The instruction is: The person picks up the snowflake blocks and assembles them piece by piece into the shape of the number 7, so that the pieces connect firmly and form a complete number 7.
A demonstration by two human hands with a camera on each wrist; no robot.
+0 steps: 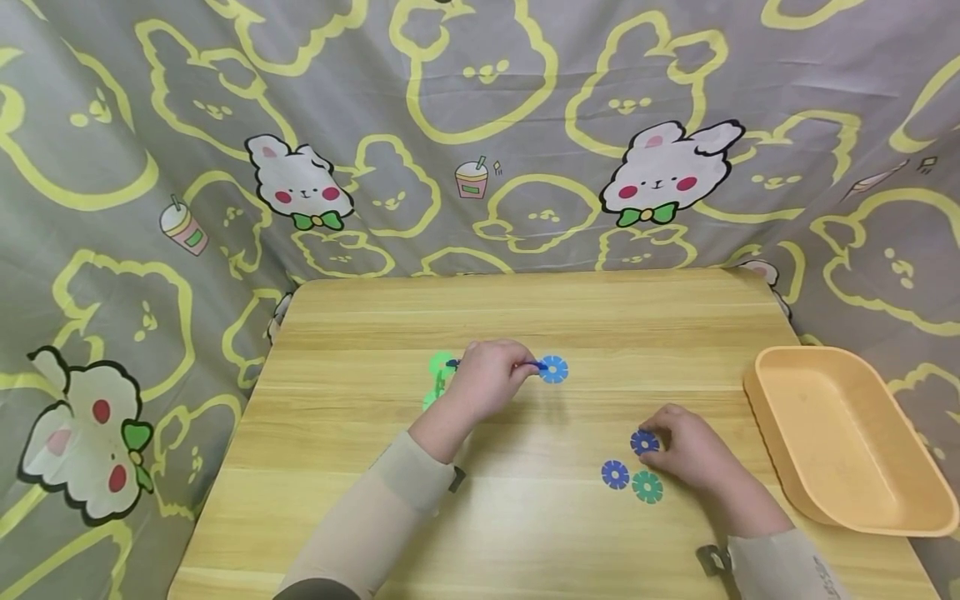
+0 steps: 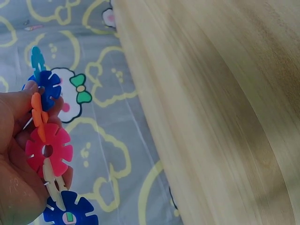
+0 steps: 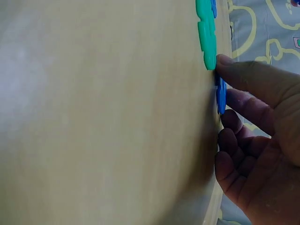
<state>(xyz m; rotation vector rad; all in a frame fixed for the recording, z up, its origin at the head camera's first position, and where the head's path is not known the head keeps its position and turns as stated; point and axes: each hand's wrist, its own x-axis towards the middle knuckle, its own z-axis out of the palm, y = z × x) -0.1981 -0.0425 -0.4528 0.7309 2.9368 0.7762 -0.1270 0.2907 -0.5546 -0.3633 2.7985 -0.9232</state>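
Note:
My left hand [image 1: 489,382] grips a chain of slotted plastic snowflake discs above the table. In the left wrist view a light blue disc [image 2: 37,58], a dark blue disc [image 2: 50,90], an orange disc [image 2: 39,112], a pink disc [image 2: 60,150], a cream disc [image 2: 55,183] and another dark blue disc [image 2: 70,210] interlock. Green discs [image 1: 442,364] show beyond the hand at its left, partly hidden by the forearm. With thumb and fingers, my right hand [image 1: 693,448] pinches a dark blue disc [image 1: 644,442] at the tabletop. Beside it lie a blue disc [image 1: 615,474] and a teal disc [image 1: 647,487].
An orange plastic bin [image 1: 847,442] stands at the table's right edge. The wooden table [image 1: 360,317] has a patterned grey curtain [image 1: 525,100] along its back and sides.

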